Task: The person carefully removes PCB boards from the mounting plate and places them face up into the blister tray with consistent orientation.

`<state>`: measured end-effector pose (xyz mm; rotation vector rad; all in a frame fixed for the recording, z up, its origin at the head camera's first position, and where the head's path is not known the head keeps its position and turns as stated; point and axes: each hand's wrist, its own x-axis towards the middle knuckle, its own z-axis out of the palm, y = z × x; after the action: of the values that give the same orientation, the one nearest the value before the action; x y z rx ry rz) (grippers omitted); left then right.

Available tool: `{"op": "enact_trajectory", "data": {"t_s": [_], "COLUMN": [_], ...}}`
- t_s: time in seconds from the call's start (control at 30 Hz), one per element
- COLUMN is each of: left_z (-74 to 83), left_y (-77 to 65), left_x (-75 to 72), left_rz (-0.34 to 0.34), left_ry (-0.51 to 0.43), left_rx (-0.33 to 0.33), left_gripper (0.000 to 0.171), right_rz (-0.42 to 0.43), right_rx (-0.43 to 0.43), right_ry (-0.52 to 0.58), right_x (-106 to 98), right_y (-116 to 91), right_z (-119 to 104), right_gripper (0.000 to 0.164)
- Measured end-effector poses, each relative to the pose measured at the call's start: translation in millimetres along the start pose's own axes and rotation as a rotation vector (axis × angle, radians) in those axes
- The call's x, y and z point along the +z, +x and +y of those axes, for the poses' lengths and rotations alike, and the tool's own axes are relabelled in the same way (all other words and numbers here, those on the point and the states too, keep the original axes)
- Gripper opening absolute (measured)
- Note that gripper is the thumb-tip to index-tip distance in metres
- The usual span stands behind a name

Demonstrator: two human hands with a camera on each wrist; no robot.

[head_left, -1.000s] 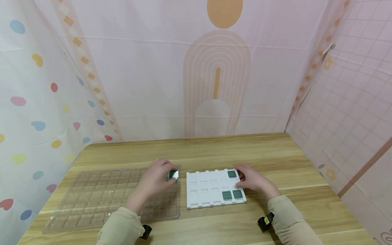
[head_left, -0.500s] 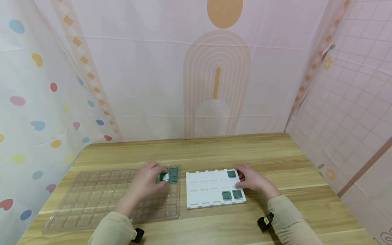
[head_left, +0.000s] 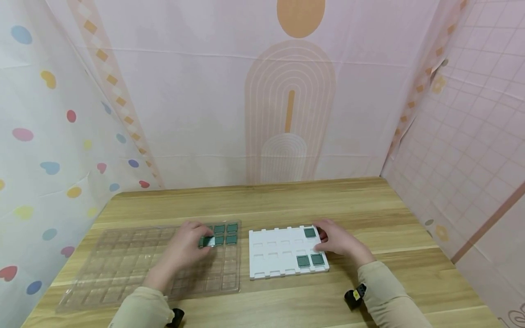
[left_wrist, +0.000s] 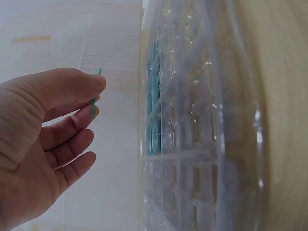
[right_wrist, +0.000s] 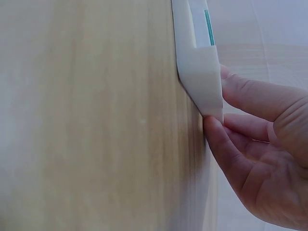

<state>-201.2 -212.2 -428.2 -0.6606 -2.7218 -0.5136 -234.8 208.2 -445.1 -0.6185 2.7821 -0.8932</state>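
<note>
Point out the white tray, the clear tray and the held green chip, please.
White tray (head_left: 280, 248): head view, bare surface near its middle.
Clear tray (head_left: 127, 264): head view, bare compartments around its middle.
Held green chip (head_left: 209, 241): head view, its pale face.

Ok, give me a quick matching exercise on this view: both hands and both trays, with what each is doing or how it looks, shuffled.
1. Left hand
2. White tray
3. Right hand
4. Clear tray

A. Grips a tray's edge
B. See-through, left of the other tray in the head view
C. Pinches a green chip
D. Three seated chips visible in it

Pairs: 1-C, 2-D, 3-A, 4-B
</note>
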Motion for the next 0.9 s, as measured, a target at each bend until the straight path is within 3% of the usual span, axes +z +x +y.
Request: {"op": "enact_trajectory", "data": {"t_s": [0.3, 0.53, 0.9], "left_z": [-6.9, -11.1, -15.1], "left_y": [-5.5, -9.5, -9.1], "left_x": [0.2, 0.2, 3.2], "left_rz": [-0.054, -0.069, -0.136], "left_ry": [0.007, 0.028, 0.042], "left_rx": [-0.043, -0.014, -0.025], "left_gripper": [0.023, 0.022, 0.021], "right_rz": [0.002, 0.006, 0.004], "right_rx": [0.003, 0.011, 0.005], "right_ry": [0.006, -0.003, 0.004], "right_x": [-0.6, 0.3, 0.3], "right_y": [-1.2, -0.6, -0.1], "right_z": [-0.7, -0.4, 0.7], "right_gripper": [0.069, 0.068, 0.068]}}
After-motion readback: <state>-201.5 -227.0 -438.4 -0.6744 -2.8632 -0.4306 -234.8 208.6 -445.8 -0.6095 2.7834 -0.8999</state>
